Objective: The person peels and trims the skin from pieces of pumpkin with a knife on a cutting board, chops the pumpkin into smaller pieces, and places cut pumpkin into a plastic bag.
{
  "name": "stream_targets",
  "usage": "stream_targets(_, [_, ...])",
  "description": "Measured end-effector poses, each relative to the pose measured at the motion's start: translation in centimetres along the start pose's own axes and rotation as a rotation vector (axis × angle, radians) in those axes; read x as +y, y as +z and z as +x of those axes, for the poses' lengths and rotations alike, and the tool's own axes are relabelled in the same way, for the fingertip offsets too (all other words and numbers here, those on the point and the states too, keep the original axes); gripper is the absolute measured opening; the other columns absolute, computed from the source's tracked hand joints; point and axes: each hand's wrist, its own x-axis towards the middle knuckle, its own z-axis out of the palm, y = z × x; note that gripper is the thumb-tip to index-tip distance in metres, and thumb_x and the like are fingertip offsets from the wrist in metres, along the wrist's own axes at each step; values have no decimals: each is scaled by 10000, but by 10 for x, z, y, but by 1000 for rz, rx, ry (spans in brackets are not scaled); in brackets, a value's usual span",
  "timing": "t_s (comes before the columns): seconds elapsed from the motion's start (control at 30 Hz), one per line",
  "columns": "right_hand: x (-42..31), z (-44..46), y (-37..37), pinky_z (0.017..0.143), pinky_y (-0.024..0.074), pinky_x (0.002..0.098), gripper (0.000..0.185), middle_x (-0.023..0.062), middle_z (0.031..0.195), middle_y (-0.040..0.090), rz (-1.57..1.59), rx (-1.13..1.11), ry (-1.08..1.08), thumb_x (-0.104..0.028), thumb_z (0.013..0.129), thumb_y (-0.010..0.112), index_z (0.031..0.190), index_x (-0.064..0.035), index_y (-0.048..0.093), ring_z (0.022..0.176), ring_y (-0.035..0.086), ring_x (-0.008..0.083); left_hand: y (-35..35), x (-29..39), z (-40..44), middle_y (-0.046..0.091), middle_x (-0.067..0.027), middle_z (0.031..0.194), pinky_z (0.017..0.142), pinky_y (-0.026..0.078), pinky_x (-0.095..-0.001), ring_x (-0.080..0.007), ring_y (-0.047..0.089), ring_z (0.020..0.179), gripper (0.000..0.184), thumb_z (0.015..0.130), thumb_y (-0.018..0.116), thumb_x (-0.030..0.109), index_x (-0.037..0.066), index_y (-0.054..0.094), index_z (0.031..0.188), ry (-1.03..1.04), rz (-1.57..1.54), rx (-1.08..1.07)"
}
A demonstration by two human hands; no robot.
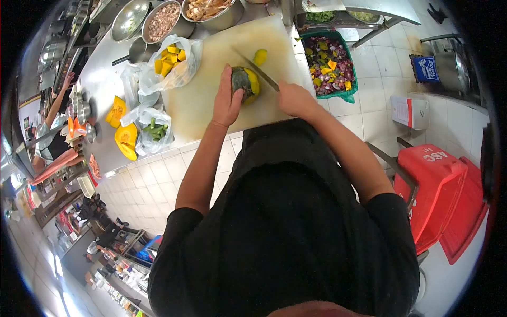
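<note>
A green-skinned pumpkin (243,84) with yellow flesh showing on its right side rests on the large cutting board (211,113). My left hand (228,100) is pressed against the pumpkin's left side, fingers along the skin. In my right hand (296,99) is the handle of a kitchen knife (257,69), fingers wrapped round it. The blade slants up and left, close by the pumpkin's right upper side; whether it touches cannot be told. A small cut-off pumpkin slice (260,57) lies on the board just beyond the blade.
Left of the board are a plastic bag of pumpkin chunks (171,59), a bag of green vegetables (154,130) and pumpkin wedges (125,141). Metal bowls (162,22) stand behind. A green-lined bin (330,66) of scraps is at right, a red bin (430,195) further right.
</note>
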Motion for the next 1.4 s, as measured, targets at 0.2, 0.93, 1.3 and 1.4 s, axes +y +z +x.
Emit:
stream_targets(0.2, [-16,-28,-6,818,496,611,191,318,921,680,33,-29,96,-132,956,483,1060,27,506,893,663,509,-1,2,7,294,-280,1625,1235,243,-421,-423,309,1504,721,980,512,217,-59,226,1581,26,-18,-39])
stream_targets(0.93, [-2,-19,-10,874,541,554,287,290,1044,704,11,18,109,-123,890,546,1142,14,560,996,695,441,-7,18,11,389,-263,1579,1203,311,-405,-401,402,1455,658,988,490,193,-21,288,1576,37,25,-196])
stream_targets(1.3, [-15,-35,-13,796,529,575,217,270,925,707,-24,40,-63,-51,900,519,1107,11,513,907,694,458,24,7,4,506,-262,1459,1143,382,-444,-431,505,1332,572,1002,544,216,-40,401,1494,51,51,22])
stream_targets(1.4, [-6,-17,-4,799,541,563,183,268,948,711,-13,58,-95,-64,911,514,1073,15,542,912,700,451,26,1,7,517,-260,1441,1143,380,-451,-429,511,1323,553,1002,543,210,-41,422,1480,95,43,40])
